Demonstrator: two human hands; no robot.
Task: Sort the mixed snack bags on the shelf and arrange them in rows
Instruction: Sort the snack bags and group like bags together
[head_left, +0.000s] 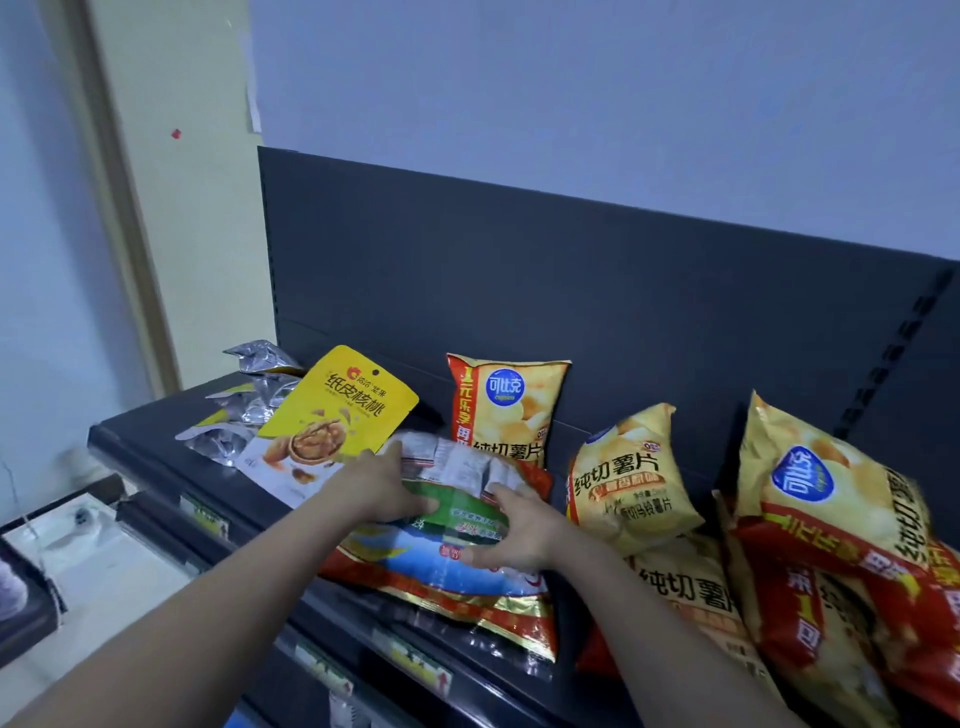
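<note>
On the dark grey metal shelf (145, 441), near the front edge, both hands are on a flat green, white and red-gold foil snack bag (447, 582) lying face-down-ish, though honestly I can't tell if it's one big bag or two stacked. The right hand (519, 530) has its fingers spread over the top and thumb along the near side, so that grip is pinching the bag. The left hand (384, 488) lays its fingers across the green band; its thumb is hidden, so can't say whether that grip is closed on anything. A yellow walnut pouch (337, 410) tilts up just behind the left hand, its lower corner covered by it. Crumpled silver foil bags (254, 395) sit behind the pouch, partly blocked. Yellow potato-chip bags (628, 478) lean and lie to the right, the far one cut off by the frame. Blurry price tags (415, 667) along the shelf lip are unreadable.
</note>
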